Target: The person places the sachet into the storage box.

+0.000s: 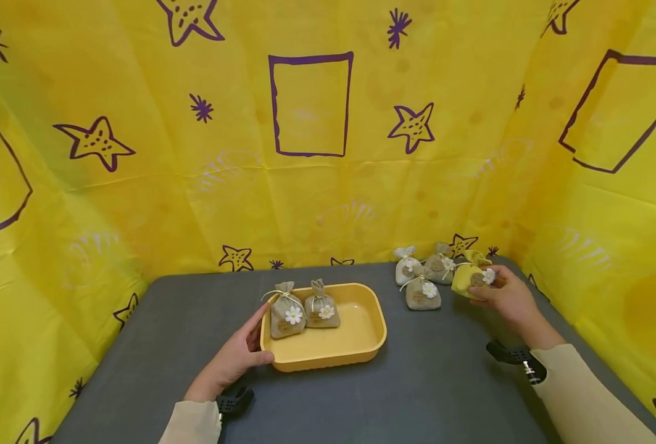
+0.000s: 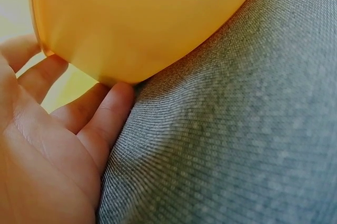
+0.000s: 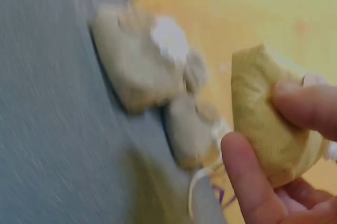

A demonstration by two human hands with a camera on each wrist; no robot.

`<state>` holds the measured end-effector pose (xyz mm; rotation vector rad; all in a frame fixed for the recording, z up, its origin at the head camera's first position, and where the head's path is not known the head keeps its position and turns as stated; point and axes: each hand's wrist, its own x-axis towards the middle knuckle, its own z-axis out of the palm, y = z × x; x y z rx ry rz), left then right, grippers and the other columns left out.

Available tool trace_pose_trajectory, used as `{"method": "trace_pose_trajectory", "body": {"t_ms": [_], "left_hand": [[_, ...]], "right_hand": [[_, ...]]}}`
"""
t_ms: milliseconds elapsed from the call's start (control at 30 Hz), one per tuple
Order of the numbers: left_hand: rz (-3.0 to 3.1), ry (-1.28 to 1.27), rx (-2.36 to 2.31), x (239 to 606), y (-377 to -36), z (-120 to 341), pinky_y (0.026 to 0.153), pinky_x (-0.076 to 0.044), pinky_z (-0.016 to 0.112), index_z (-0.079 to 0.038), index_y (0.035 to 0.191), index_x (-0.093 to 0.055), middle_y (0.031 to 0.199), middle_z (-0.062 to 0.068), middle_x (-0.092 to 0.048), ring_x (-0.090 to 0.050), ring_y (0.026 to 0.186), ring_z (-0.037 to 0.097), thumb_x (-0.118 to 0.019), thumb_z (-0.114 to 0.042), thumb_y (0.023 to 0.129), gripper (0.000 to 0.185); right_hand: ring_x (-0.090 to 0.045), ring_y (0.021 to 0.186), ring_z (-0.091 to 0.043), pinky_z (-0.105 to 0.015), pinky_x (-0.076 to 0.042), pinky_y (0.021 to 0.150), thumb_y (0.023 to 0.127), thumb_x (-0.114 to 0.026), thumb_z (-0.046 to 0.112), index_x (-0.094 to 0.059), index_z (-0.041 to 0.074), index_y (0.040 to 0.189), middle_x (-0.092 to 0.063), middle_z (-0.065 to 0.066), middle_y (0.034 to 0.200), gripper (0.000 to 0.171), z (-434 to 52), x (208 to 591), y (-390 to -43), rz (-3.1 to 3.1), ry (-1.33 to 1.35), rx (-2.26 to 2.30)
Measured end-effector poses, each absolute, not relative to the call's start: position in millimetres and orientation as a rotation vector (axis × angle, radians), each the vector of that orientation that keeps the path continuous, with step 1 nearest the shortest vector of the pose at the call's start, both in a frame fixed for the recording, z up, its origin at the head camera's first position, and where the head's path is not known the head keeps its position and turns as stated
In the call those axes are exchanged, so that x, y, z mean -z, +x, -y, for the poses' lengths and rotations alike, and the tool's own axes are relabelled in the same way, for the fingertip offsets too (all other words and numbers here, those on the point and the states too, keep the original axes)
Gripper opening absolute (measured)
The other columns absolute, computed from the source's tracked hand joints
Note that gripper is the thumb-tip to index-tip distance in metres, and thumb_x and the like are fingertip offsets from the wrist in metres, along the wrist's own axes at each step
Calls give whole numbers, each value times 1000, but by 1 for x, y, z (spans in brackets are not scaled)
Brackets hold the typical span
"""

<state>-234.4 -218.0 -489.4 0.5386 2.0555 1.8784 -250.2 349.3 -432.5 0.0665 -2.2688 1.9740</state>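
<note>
A yellow drawstring sachet with a white flower is pinched between the thumb and fingers of my right hand. In the right wrist view the sachet is held up off the table, beside other sachets. Three more sachets stand close together to its left: a white one, a grey-brown one and a beige one. My left hand grips the left end of a yellow tray, thumb at the front corner. Two grey-beige sachets, one at the left wall and one beside it, stand in the tray.
The dark grey table bears the tray at its middle and the sachet group at the back right. Yellow cloth with purple drawings hangs behind and on both sides.
</note>
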Motion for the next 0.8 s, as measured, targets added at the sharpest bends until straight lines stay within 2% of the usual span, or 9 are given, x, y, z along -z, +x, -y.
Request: {"method": "trace_pose_trajectory", "body": {"t_ms": [200, 333, 433, 600, 800], "left_hand": [[-2054, 512, -1882, 490, -235, 216, 101, -43, 30, -22, 162, -10, 164, 10, -14, -27, 145, 29, -80, -24, 88, 101], [-2065, 525, -1882, 490, -235, 217, 101, -43, 30, -21, 162, -10, 163, 14, -15, -27, 144, 32, -80, -24, 87, 102], [-2069, 528, -1878, 490, -235, 217, 101, -43, 31, -21, 162, -10, 163, 15, -15, -27, 144, 34, -80, -24, 87, 102], [-2063, 502, -1878, 489, -235, 217, 102, -41, 31, -21, 162, -11, 164, 12, -12, -25, 145, 30, -79, -23, 88, 100], [-2067, 537, -1879, 490, -235, 218, 102, -42, 30, -20, 162, -10, 164, 14, -14, -26, 145, 32, -79, -23, 88, 102]], "right_hand": [[-67, 89, -21, -42, -58, 76, 88, -72, -6, -46, 2, 121, -54, -14, 112, 43, -318, 423, -232, 2233, 163, -2121], [-66, 92, -25, -45, -58, 76, 85, -75, -5, -47, -2, 125, -50, -21, 118, 49, -284, 412, -223, 2310, 241, -2108], [-66, 92, -28, -46, -58, 74, 83, -78, -3, -47, -4, 128, -53, -23, 115, 55, -257, 403, -217, 2394, 287, -2053], [-67, 86, -30, -42, -59, 66, 79, -83, 3, -54, -1, 126, -63, -18, 103, 55, -213, 397, -215, 2527, 403, -1875], [-65, 95, -28, -36, -56, 71, 78, -86, 9, -59, 6, 120, -61, -11, 112, 50, -175, 405, -222, 2581, 478, -1754]]}}
